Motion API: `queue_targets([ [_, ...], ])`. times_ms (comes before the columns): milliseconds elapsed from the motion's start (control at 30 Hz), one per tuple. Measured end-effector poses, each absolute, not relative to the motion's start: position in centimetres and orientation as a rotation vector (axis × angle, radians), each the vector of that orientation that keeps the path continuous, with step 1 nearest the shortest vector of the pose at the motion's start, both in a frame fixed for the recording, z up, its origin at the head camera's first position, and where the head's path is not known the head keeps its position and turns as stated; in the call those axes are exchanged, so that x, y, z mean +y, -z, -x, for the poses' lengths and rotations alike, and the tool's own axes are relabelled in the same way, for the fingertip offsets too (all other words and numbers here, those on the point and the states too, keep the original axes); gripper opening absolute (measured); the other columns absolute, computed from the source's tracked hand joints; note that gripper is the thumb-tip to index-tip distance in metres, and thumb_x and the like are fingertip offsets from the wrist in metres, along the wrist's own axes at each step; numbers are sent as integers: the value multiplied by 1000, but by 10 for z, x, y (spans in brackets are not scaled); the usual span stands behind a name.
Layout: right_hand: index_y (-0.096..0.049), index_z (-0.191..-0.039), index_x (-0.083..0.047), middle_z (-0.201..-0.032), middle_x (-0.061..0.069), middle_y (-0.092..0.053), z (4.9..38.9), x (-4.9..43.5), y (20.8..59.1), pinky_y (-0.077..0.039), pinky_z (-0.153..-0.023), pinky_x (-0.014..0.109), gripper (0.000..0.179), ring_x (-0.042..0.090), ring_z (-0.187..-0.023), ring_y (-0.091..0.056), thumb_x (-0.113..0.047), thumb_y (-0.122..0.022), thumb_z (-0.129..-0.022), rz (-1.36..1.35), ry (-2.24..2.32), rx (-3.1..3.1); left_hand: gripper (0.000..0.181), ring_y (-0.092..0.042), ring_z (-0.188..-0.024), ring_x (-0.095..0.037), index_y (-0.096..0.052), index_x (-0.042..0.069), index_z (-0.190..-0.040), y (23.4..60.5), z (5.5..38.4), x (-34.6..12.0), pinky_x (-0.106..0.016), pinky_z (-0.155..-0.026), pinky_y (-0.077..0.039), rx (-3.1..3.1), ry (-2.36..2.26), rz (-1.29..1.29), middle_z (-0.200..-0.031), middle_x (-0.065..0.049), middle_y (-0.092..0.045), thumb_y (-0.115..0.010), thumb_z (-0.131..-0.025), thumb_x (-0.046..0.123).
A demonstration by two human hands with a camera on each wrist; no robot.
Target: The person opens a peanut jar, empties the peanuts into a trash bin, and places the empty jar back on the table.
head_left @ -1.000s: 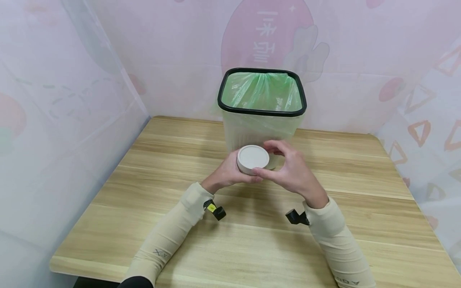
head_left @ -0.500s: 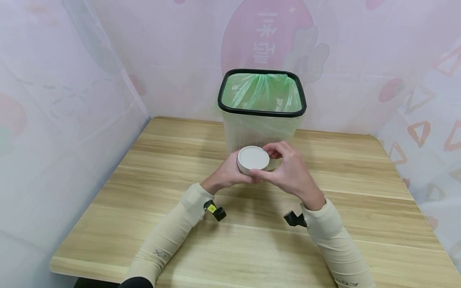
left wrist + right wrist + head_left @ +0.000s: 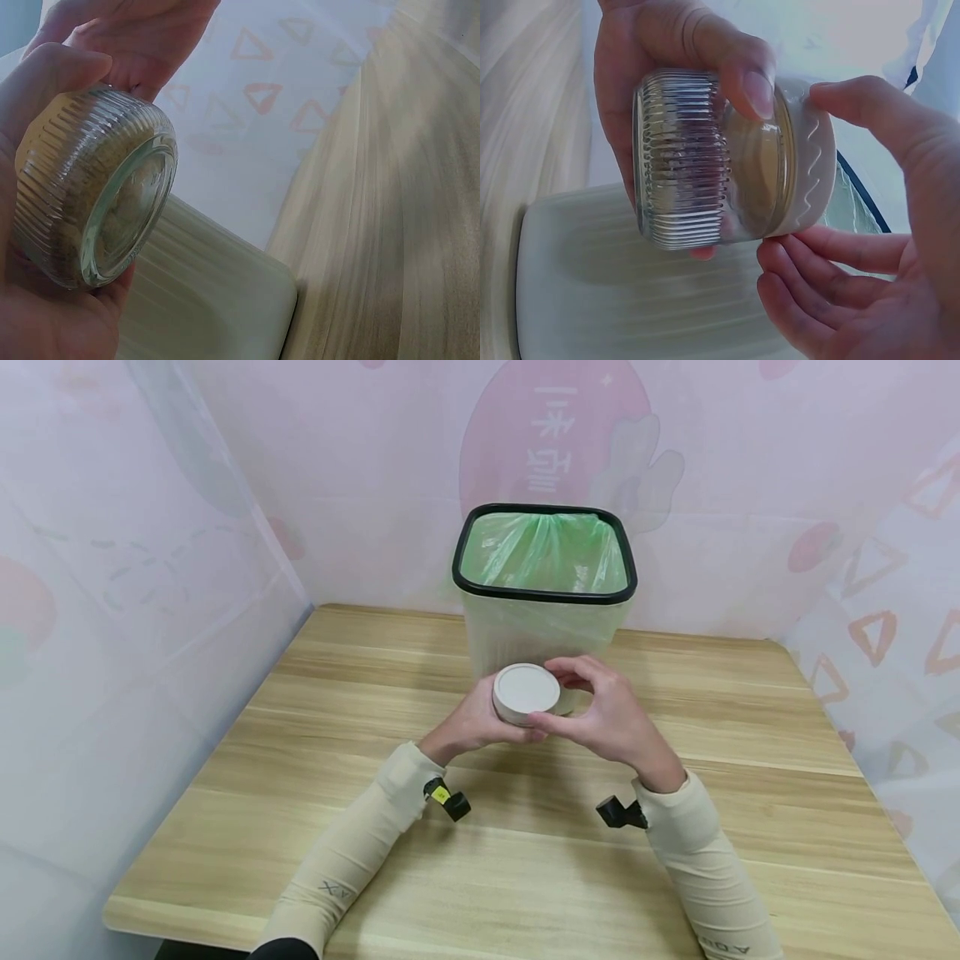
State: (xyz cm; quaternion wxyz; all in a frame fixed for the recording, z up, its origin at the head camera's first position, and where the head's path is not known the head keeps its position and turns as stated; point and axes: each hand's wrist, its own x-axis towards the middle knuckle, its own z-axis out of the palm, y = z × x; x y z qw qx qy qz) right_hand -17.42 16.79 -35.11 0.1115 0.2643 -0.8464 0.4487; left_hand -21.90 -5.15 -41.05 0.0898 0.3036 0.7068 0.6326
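Observation:
A ribbed clear glass jar (image 3: 681, 161) is gripped by my left hand (image 3: 476, 717), whose thumb lies along the glass just below the lid. Through the ribbed wall, something yellowish-brown shows low in the jar (image 3: 97, 180) in the left wrist view. The off-white lid (image 3: 527, 687) sits on top and faces up to the head camera; a wavy line runs around its side. My right hand (image 3: 611, 718) holds this lid by its edge, thumb on the near side and fingertips on the far side. Both hands are raised in front of the bin.
A pale bin with a black rim (image 3: 546, 596) and a green plastic liner (image 3: 551, 547) stands at the table's back, right behind the jar. The wood-grain table (image 3: 315, 727) meets printed cloth walls at the back and sides.
My right hand has turned slightly to the left along the lid's edge and then back to the right. The left hand and the jar stay nearly still.

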Motion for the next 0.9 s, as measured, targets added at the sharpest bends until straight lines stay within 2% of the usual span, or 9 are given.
queue_targets([
  [300,-64,-138,-2,-137,14,-70,174,170,349,-55,-109,44,68,30,-122,-69,-13,-94,-78,-851,-1401,-2498,81,-62,-124,-19,-56,13,-145,411,219,-52,-39,-114,-48,2089,-1873,-919,-136,-6,-67,-92,-72,8],
  [567,-53,-152,-2,-153,15,-58,173,168,349,-46,-120,45,81,31,-142,-57,-17,-92,-83,-888,-1458,-2539,83,-61,-127,-20,-54,10,-147,412,219,-52,-42,-117,-46,2051,-1885,-935,-138,-8,-65,-91,-73,3],
  [733,-56,-147,-1,-140,13,-66,172,166,349,-51,-115,45,84,28,-133,-63,-25,-96,-77,-807,-1332,-2523,83,-62,-126,-19,-54,12,-146,412,219,-52,-41,-116,-47,2088,-1871,-925,-138,-6,-66,-93,-73,5],
  [900,-67,-131,-2,-121,9,-69,169,165,349,-58,-100,45,74,26,-113,-67,-34,-99,-72,-705,-1163,-2503,80,-63,-123,-20,-56,13,-144,413,219,-51,-40,-112,-49,2109,-1864,-909,-135,-5,-67,-93,-73,8],
])
